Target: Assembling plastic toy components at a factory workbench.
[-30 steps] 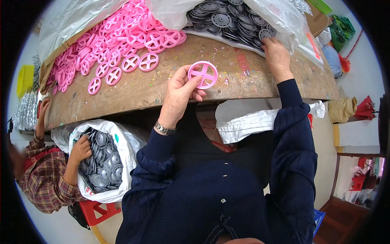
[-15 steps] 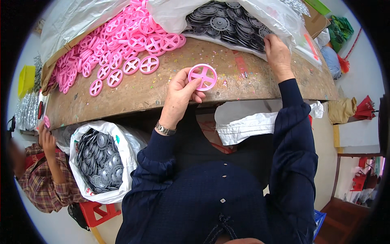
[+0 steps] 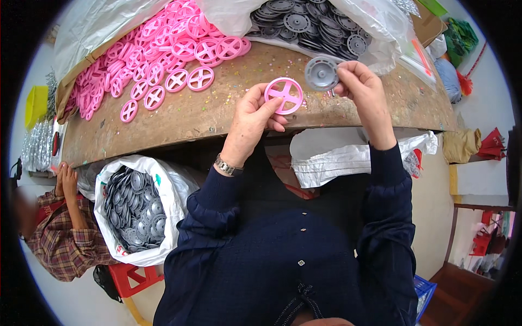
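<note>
My left hand [image 3: 254, 117] pinches a pink plastic spoked ring [image 3: 284, 81] by its lower left part, just above the front edge of the table. Close to its right, my right hand [image 3: 363, 89] grips a grey plastic wheel disc [image 3: 321, 74] at its right rim, with its ribbed round face showing. Ring and disc are side by side, with a small gap between them. Beyond the right hand lies a pile of dark grey discs [image 3: 297, 23] on white plastic sheeting. To the left spreads a heap of pink rings [image 3: 155, 54], several lying loose along its near side.
A white sack [image 3: 173, 217] of grey discs stands below the worn table [image 3: 179, 127], left of my lap. A co-worker in a checked shirt [image 3: 60, 242] sits at far left. A red stool [image 3: 136, 278] is beside the sack. White woven cloth [image 3: 337, 169] hangs under the table edge.
My right hand has come back from the grey pile toward the left hand, bringing one grey disc. The left hand has shifted slightly right with the pink ring. The co-worker's hands have lowered.
</note>
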{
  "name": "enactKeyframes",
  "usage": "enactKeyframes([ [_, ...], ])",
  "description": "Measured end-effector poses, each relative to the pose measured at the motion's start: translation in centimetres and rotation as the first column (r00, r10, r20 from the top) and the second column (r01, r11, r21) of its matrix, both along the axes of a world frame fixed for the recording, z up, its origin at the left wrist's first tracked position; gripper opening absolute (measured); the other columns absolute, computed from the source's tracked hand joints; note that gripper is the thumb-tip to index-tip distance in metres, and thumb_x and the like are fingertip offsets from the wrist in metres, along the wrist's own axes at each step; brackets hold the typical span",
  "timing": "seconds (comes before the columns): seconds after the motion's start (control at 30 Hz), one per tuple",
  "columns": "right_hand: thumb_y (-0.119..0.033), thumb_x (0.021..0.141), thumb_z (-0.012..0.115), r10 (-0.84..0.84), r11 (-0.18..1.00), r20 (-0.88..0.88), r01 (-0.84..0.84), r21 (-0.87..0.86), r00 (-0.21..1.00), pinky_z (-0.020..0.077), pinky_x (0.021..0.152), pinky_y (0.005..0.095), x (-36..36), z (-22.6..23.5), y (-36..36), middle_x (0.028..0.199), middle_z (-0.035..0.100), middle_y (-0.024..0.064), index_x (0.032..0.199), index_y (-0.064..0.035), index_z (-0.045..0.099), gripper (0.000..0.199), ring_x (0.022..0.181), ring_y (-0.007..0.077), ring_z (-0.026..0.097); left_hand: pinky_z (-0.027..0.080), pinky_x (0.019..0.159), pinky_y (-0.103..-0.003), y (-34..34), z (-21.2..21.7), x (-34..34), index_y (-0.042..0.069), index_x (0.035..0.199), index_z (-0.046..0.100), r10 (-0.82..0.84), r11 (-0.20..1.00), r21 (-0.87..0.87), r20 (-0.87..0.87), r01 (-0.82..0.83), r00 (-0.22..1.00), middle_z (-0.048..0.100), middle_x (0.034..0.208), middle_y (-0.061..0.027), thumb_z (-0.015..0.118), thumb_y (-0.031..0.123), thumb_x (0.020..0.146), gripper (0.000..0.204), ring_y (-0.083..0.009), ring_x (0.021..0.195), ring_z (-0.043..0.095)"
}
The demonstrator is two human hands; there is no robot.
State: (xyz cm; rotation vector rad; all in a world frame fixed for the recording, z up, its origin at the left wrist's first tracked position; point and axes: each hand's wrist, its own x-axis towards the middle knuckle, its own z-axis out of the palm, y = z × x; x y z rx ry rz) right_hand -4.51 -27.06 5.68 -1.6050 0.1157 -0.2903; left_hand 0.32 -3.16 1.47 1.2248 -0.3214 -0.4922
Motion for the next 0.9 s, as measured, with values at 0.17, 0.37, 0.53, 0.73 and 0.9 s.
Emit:
enactKeyframes([
  [0.17, 0.001, 0.093, 0.061, -0.028, 0.957, 0.183, 0.079, -0.279, 0.983, 0.0542, 0.07, 0.0264, -2.0, 0.3, 3.4, 0.091, 0.068, 0.0057, 0.105, 0.0028, 0.063, 0.012, 0.078, 0.0143, 0.068, 0.057, 0.059, -0.022, 0.0, 0.0, -0.2, -0.003, 0.124, 0.052, -0.064, 0.996, -0.075, -0.095, 0.057, 0.993, 0.065, 0.096, -0.0075, 0.058, 0.016, 0.1, 0.031, -0.0111, 0.069, 0.066],
  [0.37, 0.005, 0.077, 0.07, 0.325, 0.501, 0.571, 0.375, -0.78, 0.754, 0.0534, 0.07, 0.0362, -2.9, -0.1, 3.7, 0.093, 0.07, 0.0107, 0.096, -0.0024, 0.066, 0.02, 0.079, 0.0301, 0.067, 0.058, 0.057, -0.023, 0.7, -0.4, 0.1, -0.002, 0.124, 0.053, -0.208, 0.959, -0.234, -0.213, 0.157, 0.955, 0.066, 0.095, -0.0085, 0.055, 0.021, 0.102, 0.031, -0.0132, 0.068, 0.067],
  [0.53, 0.001, 0.07, 0.069, 0.436, 0.377, 0.529, 0.386, -0.842, 0.728, 0.0534, 0.071, 0.0372, -3.3, -0.6, 3.6, 0.099, 0.069, 0.0092, 0.094, -0.0038, 0.066, 0.024, 0.082, 0.0274, 0.067, 0.059, 0.057, -0.023, 1.0, -0.4, -0.2, -0.002, 0.126, 0.053, -0.296, 0.921, -0.333, -0.266, 0.201, 0.917, 0.067, 0.096, -0.0095, 0.055, 0.021, 0.102, 0.032, -0.0138, 0.069, 0.068],
  [0.73, -0.004, 0.071, 0.067, 0.447, 0.341, 0.475, 0.346, -0.874, 0.758, 0.0536, 0.074, 0.0376, -3.7, -1.1, 4.4, 0.104, 0.069, 0.0087, 0.094, -0.0052, 0.066, 0.023, 0.09, 0.0268, 0.066, 0.059, 0.059, -0.023, 0.9, 0.1, -1.0, -0.001, 0.129, 0.051, -0.265, 0.954, -0.206, -0.224, 0.22, 0.938, 0.067, 0.098, -0.0099, 0.056, 0.017, 0.101, 0.034, -0.013, 0.07, 0.068],
  [0.9, -0.002, 0.076, 0.066, 0.357, 0.42, 0.471, 0.312, -0.852, 0.807, 0.053, 0.082, 0.0362, -3.7, -2.0, 4.6, 0.111, 0.068, 0.0106, 0.103, -0.0053, 0.067, 0.027, 0.097, 0.028, 0.066, 0.058, 0.059, -0.022, 0.8, -0.2, -1.2, -0.001, 0.129, 0.05, -0.175, 0.982, -0.092, -0.122, 0.165, 0.977, 0.066, 0.099, -0.0087, 0.057, 0.014, 0.1, 0.033, -0.0116, 0.069, 0.067],
])
